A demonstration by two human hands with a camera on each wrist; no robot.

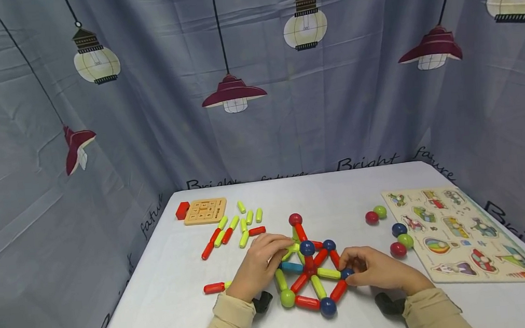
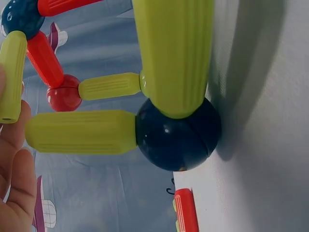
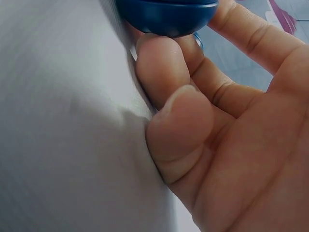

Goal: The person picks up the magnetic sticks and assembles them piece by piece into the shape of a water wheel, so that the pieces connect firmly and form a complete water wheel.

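Note:
A wheel-like structure (image 1: 310, 270) of red, green and blue magnetic sticks joined by balls lies on the white table (image 1: 170, 286), with a red ball (image 1: 295, 219) raised on top. My left hand (image 1: 285, 249) grips a green stick (image 1: 291, 250) on the structure's left side. In the left wrist view the fingers (image 2: 14, 193) touch a green stick (image 2: 10, 77) beside a dark blue ball (image 2: 178, 133). My right hand (image 1: 348, 267) pinches a blue ball (image 1: 347, 274) at the wheel's right rim. The right wrist view shows curled fingers (image 3: 161, 67) against that blue ball (image 3: 166, 12).
Loose green and red sticks (image 1: 235, 229) lie at the back left, near a wooden tile board (image 1: 204, 210) and a red block (image 1: 182, 210). One red stick (image 1: 214, 287) lies by my left wrist. Loose balls (image 1: 400, 240) and a wooden puzzle board (image 1: 465, 235) sit right.

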